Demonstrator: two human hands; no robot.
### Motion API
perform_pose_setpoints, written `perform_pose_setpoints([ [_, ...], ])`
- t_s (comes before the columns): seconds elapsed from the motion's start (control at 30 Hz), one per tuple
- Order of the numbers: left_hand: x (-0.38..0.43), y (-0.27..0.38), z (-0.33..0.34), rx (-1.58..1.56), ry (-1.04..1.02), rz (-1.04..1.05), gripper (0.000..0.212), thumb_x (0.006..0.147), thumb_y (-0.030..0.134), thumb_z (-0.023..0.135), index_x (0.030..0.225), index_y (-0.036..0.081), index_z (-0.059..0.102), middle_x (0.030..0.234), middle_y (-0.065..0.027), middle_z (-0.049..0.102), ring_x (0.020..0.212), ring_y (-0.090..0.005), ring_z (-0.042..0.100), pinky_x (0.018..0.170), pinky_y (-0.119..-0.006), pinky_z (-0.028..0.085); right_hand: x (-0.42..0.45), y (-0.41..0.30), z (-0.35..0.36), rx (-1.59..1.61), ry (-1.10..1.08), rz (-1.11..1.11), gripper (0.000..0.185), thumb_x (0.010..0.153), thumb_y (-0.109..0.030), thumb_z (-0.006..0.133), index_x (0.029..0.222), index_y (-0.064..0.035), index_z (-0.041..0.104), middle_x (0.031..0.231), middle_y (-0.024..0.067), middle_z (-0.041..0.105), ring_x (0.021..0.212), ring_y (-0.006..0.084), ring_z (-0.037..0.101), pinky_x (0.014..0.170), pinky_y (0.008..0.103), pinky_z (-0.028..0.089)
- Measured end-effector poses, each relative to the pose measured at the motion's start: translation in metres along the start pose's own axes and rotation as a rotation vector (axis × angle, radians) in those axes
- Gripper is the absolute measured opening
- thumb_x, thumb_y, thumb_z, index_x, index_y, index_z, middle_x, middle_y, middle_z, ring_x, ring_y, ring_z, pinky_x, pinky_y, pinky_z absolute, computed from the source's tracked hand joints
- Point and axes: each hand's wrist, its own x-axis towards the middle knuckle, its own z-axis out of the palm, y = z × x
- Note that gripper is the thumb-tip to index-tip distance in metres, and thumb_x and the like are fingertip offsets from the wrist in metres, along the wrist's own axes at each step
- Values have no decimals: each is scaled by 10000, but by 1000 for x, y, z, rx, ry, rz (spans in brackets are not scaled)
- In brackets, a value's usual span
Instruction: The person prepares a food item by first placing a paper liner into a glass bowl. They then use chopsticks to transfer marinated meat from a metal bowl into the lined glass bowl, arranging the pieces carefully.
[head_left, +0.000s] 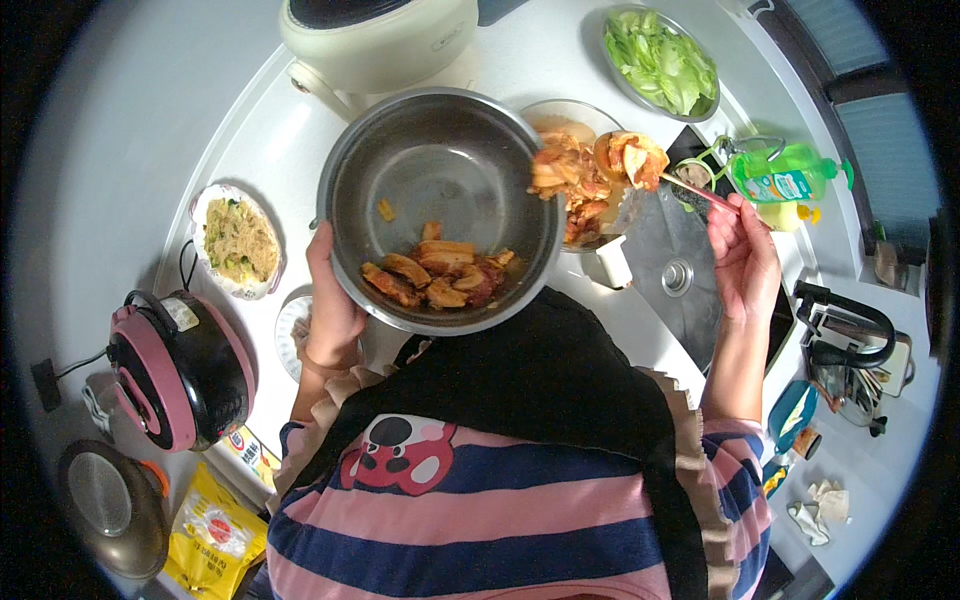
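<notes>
My left hand (331, 311) grips the left rim of a deep stainless steel bowl (442, 180), which is tilted toward the right. Several marinated meat strips (450, 264) lie along its near side. Between finger and thumb, my right hand (744, 259) holds a thin-handled utensil (701, 193). Its far end sits behind a clump of meat (636, 161), so I cannot tell whether it is a spoon. Below that, a clear glass bowl (611, 114) contains more sauced meat (583, 214), partly hidden by the steel bowl. A white handle (615, 262) juts out at the glass bowl's near side.
A cream countertop appliance (382, 56) stands beyond the steel bowl. Lettuce (660, 64) fills a metal bowl at far right. To the right are a sink (660, 247) and a green soap bottle (780, 174). A plate of food (238, 244) and a pink-black cooker (184, 371) occupy the left.
</notes>
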Motion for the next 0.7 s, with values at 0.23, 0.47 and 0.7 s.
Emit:
perform_pose_setpoints([
  [0.23,3,0,-8,-159,163,-132,526,869,495,371,1151,61,469,1123,-77,522,1024,-190,494,912,-351,370,16,54,15,-487,-32,-263,196,885,-153,506,961,4,597,875,114,643,765,180,628,699,266,509],
  [0.47,2,3,-10,-163,290,-60,555,857,511,376,1166,58,458,1150,-93,496,1060,-218,461,923,-357,352,7,65,21,-1209,-303,-839,99,804,-57,582,896,-38,614,930,97,643,808,237,631,699,298,507],
  [0.7,2,5,-9,-169,374,-10,567,846,524,380,1158,58,460,1147,-102,492,1060,-224,461,917,-359,356,-2,50,19,-1244,-311,-780,99,796,-63,584,889,-45,615,914,99,641,790,247,627,694,312,506],
])
